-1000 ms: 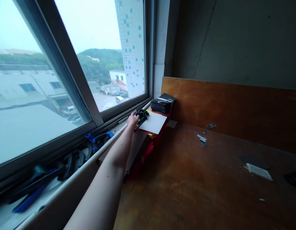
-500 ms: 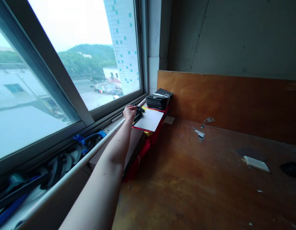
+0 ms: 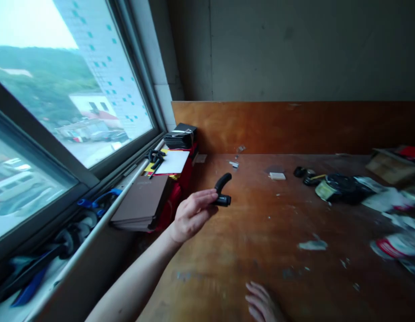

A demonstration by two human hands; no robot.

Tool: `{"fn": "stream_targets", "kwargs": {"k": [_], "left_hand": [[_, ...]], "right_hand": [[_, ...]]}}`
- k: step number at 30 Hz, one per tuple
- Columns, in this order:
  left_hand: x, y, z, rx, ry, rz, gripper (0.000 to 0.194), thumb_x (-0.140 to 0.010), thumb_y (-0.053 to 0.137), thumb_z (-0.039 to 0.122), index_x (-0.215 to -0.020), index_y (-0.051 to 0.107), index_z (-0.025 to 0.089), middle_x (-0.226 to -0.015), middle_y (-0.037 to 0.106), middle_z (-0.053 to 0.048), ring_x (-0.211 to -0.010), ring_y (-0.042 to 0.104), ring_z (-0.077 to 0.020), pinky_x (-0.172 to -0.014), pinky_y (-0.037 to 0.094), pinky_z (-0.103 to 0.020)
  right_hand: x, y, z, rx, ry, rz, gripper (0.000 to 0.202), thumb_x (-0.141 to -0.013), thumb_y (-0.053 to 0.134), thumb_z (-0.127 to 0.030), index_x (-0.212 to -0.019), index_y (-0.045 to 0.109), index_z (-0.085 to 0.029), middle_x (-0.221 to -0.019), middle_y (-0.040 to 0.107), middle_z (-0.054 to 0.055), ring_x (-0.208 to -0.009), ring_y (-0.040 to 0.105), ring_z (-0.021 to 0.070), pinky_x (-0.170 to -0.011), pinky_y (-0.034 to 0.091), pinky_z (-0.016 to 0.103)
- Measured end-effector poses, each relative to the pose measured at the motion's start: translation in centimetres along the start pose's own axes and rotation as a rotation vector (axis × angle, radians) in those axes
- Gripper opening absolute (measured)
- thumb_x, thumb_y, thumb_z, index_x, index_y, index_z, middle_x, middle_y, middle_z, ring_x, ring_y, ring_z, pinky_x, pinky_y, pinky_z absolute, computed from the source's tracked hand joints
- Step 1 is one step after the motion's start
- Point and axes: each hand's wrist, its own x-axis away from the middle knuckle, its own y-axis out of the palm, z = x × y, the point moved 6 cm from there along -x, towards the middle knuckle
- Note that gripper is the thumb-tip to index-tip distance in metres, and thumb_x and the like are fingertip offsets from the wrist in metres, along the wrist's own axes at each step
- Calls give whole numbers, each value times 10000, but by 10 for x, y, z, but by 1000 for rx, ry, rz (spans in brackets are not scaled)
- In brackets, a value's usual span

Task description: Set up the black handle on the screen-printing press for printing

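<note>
My left hand point(image 3: 194, 214) is closed on a small black curved object point(image 3: 223, 190), held in the air over the brown wooden tabletop point(image 3: 241, 237). A curved arm of it points up and a short thick cylinder lies below, past the fingertips. Low in the view, my right hand point(image 3: 261, 302) shows its fingers apart with nothing in them; its wrist is cut off by the bottom edge. Left of my left hand are brown folders point(image 3: 140, 199) and a white sheet point(image 3: 173, 162) with more black pieces point(image 3: 156, 158) beside it.
A tied black stack point(image 3: 180, 136) stands in the window corner. Blue clamps point(image 3: 93, 203) and dark tools lie along the sill behind a white rail. At the right are a cardboard box point(image 3: 391, 165), black items, plastic wrap and a red-labelled bottle point(image 3: 395, 246).
The view has turned right. My left hand has come back from beside the white sheet, bringing the black object over the tabletop. My right hand has come into view at the bottom.
</note>
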Motion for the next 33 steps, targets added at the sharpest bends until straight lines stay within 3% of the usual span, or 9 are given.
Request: {"fn": "stream_targets", "kwargs": {"k": [3,6,9,12,17,20,24,27,33], "left_hand": [[-11,15,95,206,130,-71,203,-777,670,41,-945,632,149,-1044,697,-83,-1109,640,-211,-848,600,-280],[-19,33,165,339,193,-140,164,-793,648,45,-910,626,158,-1002,710,-84,-1106,644,-198,-851,589,-241],[-22,53,226,423,292,-203,129,-817,622,66,-892,627,171,-978,718,-75,-1110,643,-194,-869,580,-240],[-24,81,276,503,156,-213,138,-844,585,65,-906,612,185,-1055,696,-72,-1107,639,-175,-898,565,-253],[-12,160,350,672,-744,-78,92,-852,637,209,-915,574,186,-1160,627,-90,-1091,628,-200,-931,548,-381],[-5,228,432,1010,-1164,-104,294,-912,544,380,-1127,551,180,-1053,661,-89,-983,658,-193,-870,563,-384],[-19,307,551,1279,-1358,-170,437,-916,499,469,-1251,525,190,-940,665,-48,-827,651,-155,-784,571,-343],[-30,355,616,1312,-1432,-221,411,-854,601,463,-1151,579,179,-923,640,-28,-790,627,-137,-730,570,-303],[-25,438,681,1297,-1534,-494,459,-825,605,521,-1063,566,131,-853,662,-52,-748,641,-154,-699,562,-306]], "right_hand": [[13,-34,-18,-385,197,-27,609,-816,414,-741,-1157,631,-286,-947,685,87,-734,668,228,-620,560,402],[27,-84,-74,-929,130,-175,714,-819,324,-791,-1334,451,-314,-968,674,66,-714,643,193,-497,516,308],[64,-143,-115,-988,23,-261,527,-829,520,-672,-1149,573,-256,-760,647,12,-599,601,148,-427,448,226],[119,-199,-112,-900,-32,-138,266,-804,694,-433,-912,615,-203,-661,618,-20,-478,517,89,-394,389,190],[217,-302,-61,-807,-177,206,223,-781,725,-349,-911,615,-205,-638,625,-24,-528,549,110,-459,427,222],[270,-370,-21,-721,-216,330,220,-800,704,-339,-951,611,-209,-615,617,-31,-533,553,113,-494,427,234],[332,-452,45,-599,-160,392,244,-800,695,-371,-950,595,-206,-620,619,-37,-511,537,109,-513,423,243],[368,-503,100,-468,-38,414,285,-764,714,-413,-916,599,-200,-653,617,-39,-503,526,104,-509,427,243],[390,-579,175,-58,33,295,205,-790,667,-345,-941,666,-205,-864,694,12,-793,635,178,-718,481,294]]}}
